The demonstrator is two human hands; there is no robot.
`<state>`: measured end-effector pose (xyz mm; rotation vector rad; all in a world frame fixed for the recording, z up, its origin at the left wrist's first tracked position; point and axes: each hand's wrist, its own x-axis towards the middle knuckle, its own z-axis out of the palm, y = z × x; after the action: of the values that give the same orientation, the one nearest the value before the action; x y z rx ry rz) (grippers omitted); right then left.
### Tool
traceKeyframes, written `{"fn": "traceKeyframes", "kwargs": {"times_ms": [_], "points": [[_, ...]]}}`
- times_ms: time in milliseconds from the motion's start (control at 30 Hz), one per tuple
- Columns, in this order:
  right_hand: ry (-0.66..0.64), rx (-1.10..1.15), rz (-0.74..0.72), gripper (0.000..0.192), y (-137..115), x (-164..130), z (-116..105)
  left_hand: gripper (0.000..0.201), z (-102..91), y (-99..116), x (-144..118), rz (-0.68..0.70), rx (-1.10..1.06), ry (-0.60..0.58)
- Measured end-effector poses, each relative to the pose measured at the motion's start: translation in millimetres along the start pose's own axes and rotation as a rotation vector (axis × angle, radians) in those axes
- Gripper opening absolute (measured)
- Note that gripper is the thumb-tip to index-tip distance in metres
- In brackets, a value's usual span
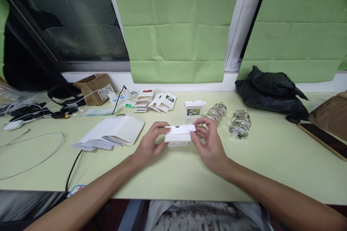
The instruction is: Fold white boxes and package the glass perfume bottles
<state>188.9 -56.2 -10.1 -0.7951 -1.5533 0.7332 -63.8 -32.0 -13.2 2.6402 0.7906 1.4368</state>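
In the head view, the small white box lies on the pale green table and both hands grip it — the left hand pinches its left end, the right hand its right end. Behind the box stands a printed carton; right of that carton lie glass bottles.

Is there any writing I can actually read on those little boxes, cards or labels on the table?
None is readable.
Small white box in both hands: faint print, too small.
Upright box: flower picture, text blurred.
Brown carton label: blurred.
Flat cards: too small.
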Motion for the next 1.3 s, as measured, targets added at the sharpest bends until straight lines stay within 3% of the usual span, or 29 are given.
{"fn": "traceKeyframes", "kwargs": {"times_ms": [167, 400, 667, 833, 1067, 1300], "points": [[0.096, 0.173, 0.036, 0.028, 3.1, -4.6, 6.0, 0.041, 1.1, 1.9, 0.4, -0.004, 0.004, 0.023], [0.081, 0.191, -0.005, 0.022, -1.5, -8.0, 8.2, 0.039, 1.8, 2.0, -0.4, -0.01, 0.019, 0.036], [-0.089, -0.035, -0.09, 0.035, -6.5, -10.8, -0.1, 0.036, 1.2, 4.9, 1.3, -0.012, 0.016, 0.046], [-0.186, -0.138, -0.151, 0.047, -3.8, -8.2, -4.3, 0.027, 1.9, 8.4, 3.1, -0.085, -0.045, 0.059], [-0.119, -0.135, -0.119, 0.036, 0.1, 1.5, 1.1, 0.013, 5.1, 5.2, 2.5, -0.196, -0.174, 0.081], [-0.098, -0.153, -0.173, 0.033, 3.2, 5.1, -0.6, 0.01, 4.5, 5.2, 2.5, -0.192, -0.165, 0.085]]}}
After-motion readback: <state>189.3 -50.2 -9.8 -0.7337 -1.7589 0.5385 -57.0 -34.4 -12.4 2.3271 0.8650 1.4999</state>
